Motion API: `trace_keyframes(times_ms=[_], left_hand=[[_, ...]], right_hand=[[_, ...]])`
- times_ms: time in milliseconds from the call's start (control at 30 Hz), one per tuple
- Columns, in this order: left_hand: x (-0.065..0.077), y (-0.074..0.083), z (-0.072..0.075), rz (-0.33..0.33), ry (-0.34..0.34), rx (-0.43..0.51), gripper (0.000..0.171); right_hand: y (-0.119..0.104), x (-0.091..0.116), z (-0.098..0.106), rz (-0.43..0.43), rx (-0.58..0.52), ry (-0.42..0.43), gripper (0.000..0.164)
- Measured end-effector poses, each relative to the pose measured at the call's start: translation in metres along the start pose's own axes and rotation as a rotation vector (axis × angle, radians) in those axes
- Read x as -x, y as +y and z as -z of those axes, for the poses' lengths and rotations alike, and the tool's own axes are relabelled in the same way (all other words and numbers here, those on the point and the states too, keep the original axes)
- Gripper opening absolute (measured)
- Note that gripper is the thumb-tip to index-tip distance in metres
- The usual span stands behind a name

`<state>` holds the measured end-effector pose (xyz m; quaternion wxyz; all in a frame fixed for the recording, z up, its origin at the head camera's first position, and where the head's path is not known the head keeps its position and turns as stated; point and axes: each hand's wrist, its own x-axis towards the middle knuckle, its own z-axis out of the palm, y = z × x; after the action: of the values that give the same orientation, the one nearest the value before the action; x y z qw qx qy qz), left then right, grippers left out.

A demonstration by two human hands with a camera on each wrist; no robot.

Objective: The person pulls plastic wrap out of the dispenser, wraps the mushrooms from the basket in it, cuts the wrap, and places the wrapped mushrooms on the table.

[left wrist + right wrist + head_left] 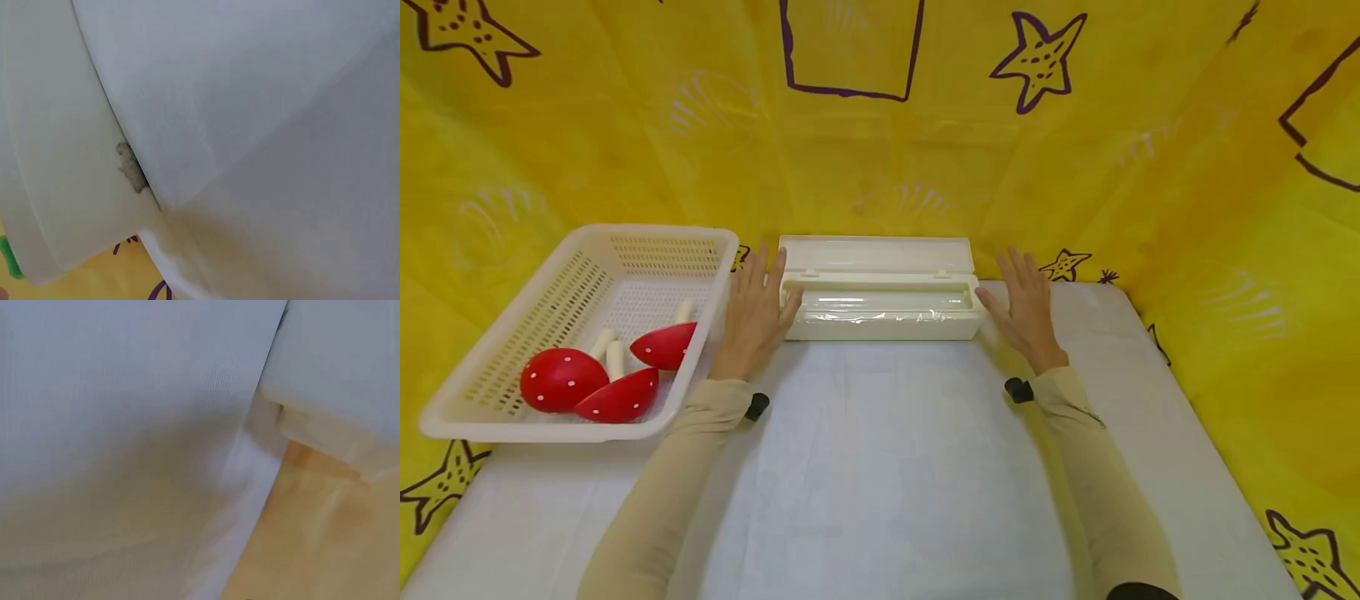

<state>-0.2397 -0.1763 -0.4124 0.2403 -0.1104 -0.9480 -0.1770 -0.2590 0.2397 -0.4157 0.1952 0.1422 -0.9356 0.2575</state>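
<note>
A long white cling film dispenser [883, 327] stands at the back of the table, its lid [876, 254] raised against the yellow cloth. Inside lies a roll of clear film [880, 300], with a wrinkled edge of film along the front. My left hand [751, 321] is at the dispenser's left end, fingers straight, thumb overlapping the corner in the head view. At the other end my right hand [1024, 312] is spread, its thumb tip right by the side. In the left wrist view, a grey lump [132, 167] sticks at the foot of the dispenser [69, 144]. The right wrist view shows the dispenser's corner [337, 375].
On the left, a white plastic basket [535, 432] holds several red, white-dotted mushroom-shaped pieces [561, 381] with pale stems. Its right rim is close beside my left forearm. Yellow patterned cloth [880, 158] rises behind the white-covered table [880, 467] and along its right side.
</note>
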Motion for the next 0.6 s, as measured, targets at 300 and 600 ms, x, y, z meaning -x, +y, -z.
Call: trace_keyframes(times_ms=[300,600], left_hand=[[0.014,0.006,-0.001,-0.045,0.045,0.096,0.059],[0.023,0.017,-0.003,-0.018,0.05,0.222,0.055]], right_hand=[[-0.017,0.01,-0.005,0.07,-0.142,0.047,0.063],[-0.029,0.019,-0.014,0.135,-0.255,0.091,0.05]])
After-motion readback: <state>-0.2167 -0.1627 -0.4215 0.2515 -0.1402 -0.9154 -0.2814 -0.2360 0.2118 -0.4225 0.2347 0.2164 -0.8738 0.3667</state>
